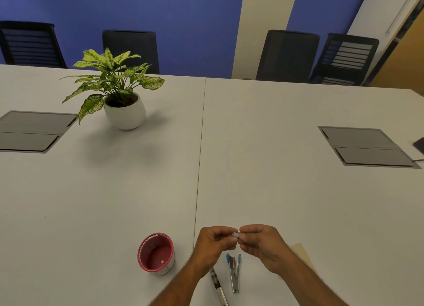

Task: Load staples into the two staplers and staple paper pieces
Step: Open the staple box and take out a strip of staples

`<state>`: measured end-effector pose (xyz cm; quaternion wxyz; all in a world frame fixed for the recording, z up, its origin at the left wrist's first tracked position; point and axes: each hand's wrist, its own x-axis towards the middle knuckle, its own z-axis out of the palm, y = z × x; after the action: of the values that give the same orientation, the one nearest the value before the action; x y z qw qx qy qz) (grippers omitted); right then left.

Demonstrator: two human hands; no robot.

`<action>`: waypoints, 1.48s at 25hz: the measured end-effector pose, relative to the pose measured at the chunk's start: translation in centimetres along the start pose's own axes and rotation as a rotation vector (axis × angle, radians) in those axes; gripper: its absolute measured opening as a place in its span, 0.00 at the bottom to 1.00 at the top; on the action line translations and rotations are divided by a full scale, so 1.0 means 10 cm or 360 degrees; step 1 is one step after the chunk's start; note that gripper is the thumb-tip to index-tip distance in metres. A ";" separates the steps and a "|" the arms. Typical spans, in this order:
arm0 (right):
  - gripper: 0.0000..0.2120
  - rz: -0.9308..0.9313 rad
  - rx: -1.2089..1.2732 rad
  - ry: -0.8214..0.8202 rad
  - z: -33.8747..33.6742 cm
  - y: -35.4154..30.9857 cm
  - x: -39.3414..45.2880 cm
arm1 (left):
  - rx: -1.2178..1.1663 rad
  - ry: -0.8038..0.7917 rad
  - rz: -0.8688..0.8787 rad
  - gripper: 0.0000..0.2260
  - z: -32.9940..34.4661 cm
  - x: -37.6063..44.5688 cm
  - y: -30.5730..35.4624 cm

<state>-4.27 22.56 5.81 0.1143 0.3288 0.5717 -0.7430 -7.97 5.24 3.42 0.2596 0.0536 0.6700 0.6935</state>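
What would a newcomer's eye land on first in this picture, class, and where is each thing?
Probably the leafy potted plant, standing far left on the white table against the blue wall. Next, the left hand and right hand at the near edge, pinching a small staple strip between them. Below them lies an opened stapler, with a red container to the left.

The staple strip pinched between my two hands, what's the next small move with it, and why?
Probably lower the staple strip into the open stapler lying just below your hands. The left hand and right hand pinch the strip above the table, and that stapler lies spread open, its blue-tipped ends apart. Whether its channel is empty I can't tell.
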 end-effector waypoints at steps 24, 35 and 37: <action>0.10 -0.0226 -0.0408 0.0448 -0.27 0.29 -0.06 | -0.0377 0.0320 -0.0145 0.07 -0.16 -0.07 -0.15; 0.09 -0.0466 -0.2014 0.0470 -0.40 0.88 -0.06 | -0.0402 0.0390 -0.0219 0.08 -0.26 -0.13 -0.18; 0.09 -0.0428 -0.2046 0.0471 -0.40 0.87 -0.06 | -0.0396 0.0382 -0.0223 0.08 -0.26 -0.13 -0.19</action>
<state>2.40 23.36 -1.05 0.1143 0.2197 0.9459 -0.2097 -7.43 2.25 1.72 0.2302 -0.1089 0.6072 0.7526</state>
